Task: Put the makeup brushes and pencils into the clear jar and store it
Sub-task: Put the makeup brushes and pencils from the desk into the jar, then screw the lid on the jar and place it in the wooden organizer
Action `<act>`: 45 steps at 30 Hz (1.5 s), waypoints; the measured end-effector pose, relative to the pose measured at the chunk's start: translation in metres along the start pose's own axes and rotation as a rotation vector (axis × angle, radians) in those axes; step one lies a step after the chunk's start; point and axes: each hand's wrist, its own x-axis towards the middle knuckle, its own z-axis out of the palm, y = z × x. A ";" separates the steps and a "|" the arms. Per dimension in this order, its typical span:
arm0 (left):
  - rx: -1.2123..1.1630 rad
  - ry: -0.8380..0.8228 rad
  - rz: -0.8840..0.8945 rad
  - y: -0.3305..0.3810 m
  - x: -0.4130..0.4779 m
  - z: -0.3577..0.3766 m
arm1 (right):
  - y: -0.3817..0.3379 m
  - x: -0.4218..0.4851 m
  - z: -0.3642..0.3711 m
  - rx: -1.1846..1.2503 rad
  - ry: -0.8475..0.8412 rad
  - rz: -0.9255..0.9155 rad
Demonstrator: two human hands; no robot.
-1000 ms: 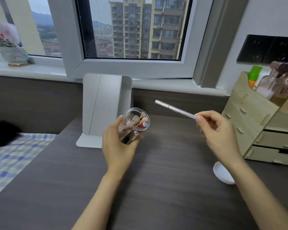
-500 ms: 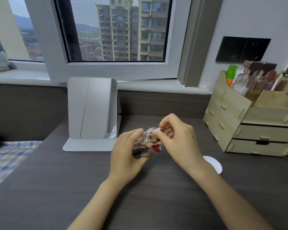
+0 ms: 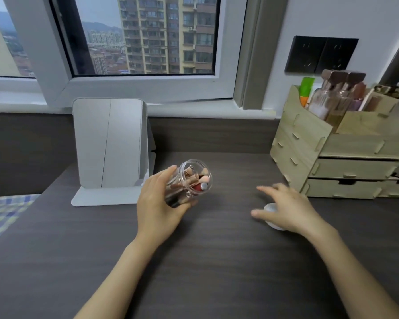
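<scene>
My left hand (image 3: 158,203) grips the clear jar (image 3: 191,180) above the dark desk, tilted with its open mouth toward the right. Several makeup brushes and pencils (image 3: 195,179) lie inside it, pink, brown and red tips showing at the mouth. My right hand (image 3: 286,209) hovers low over the desk to the right, fingers spread and holding nothing. It partly covers a small white round lid (image 3: 270,207) lying on the desk.
A wooden drawer organiser (image 3: 336,155) with bottles on top stands at the right. A grey folding mirror (image 3: 110,146) stands at the back left, below the window sill (image 3: 194,109). A checked cloth (image 3: 2,212) lies past the desk's left edge.
The silver pencil my right hand held went into the jar. My right hand then left the jar and dropped to the right, over the white lid. The view shifted rightward.
</scene>
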 end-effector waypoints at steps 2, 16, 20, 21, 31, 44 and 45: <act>0.027 -0.012 0.015 -0.001 0.001 0.000 | 0.012 -0.005 0.005 -0.031 -0.150 0.054; 0.083 -0.038 0.030 0.000 0.002 -0.002 | -0.062 0.002 -0.010 1.999 -0.014 -0.221; 0.083 -0.028 0.029 -0.001 0.002 -0.002 | -0.096 0.004 -0.004 2.020 0.019 -0.216; 0.080 -0.021 0.026 -0.001 0.002 -0.003 | -0.101 0.003 0.000 1.954 0.023 -0.227; 0.103 -0.001 0.053 -0.004 0.003 -0.004 | -0.099 0.004 0.018 1.326 0.099 -0.424; 0.037 -0.256 0.080 0.004 0.008 -0.010 | -0.070 -0.003 -0.042 0.519 -0.117 -0.692; 0.022 -0.289 0.075 0.007 0.009 -0.012 | -0.069 -0.004 -0.049 0.451 -0.137 -0.693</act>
